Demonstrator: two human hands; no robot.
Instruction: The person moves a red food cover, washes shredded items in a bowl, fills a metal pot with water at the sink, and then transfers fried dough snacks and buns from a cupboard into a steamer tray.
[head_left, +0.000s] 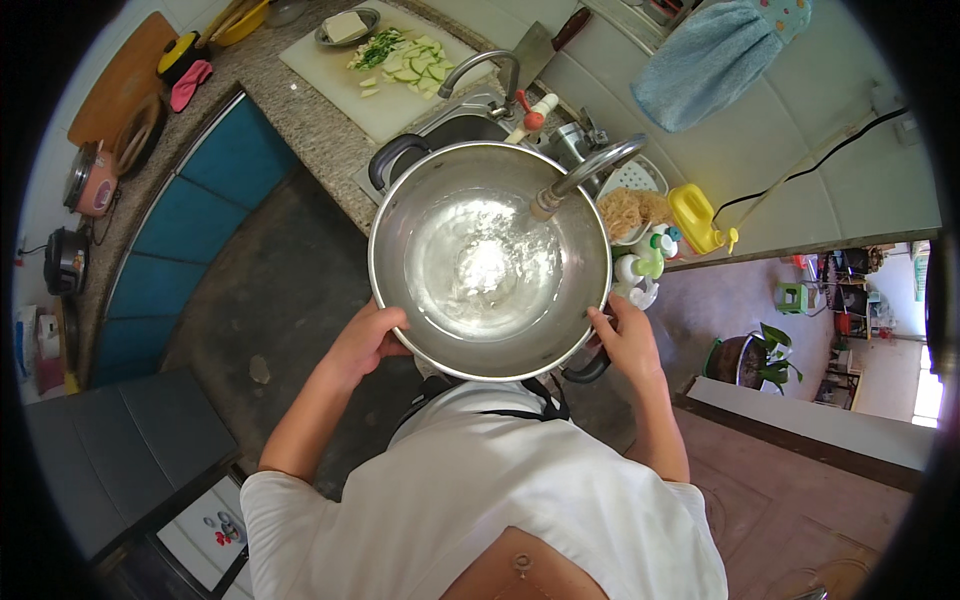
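A large steel wok with two black handles lies under a curved metal faucet, whose spout reaches over its right side. Rippling water covers the bottom of the wok. My left hand grips the near left rim, thumb on top. At the near right rim, close to one black handle, my right hand holds on with its thumb on the edge. The other handle points to the far left, over the sink. The undersides of the fingers are partly hidden.
A white cutting board bears sliced green vegetable, chopped greens and a dish with a pale block. A cleaver leans on the tiled wall. Right of the wok are a second, gooseneck faucet's red-handled valve, a yellow jug and pump bottles.
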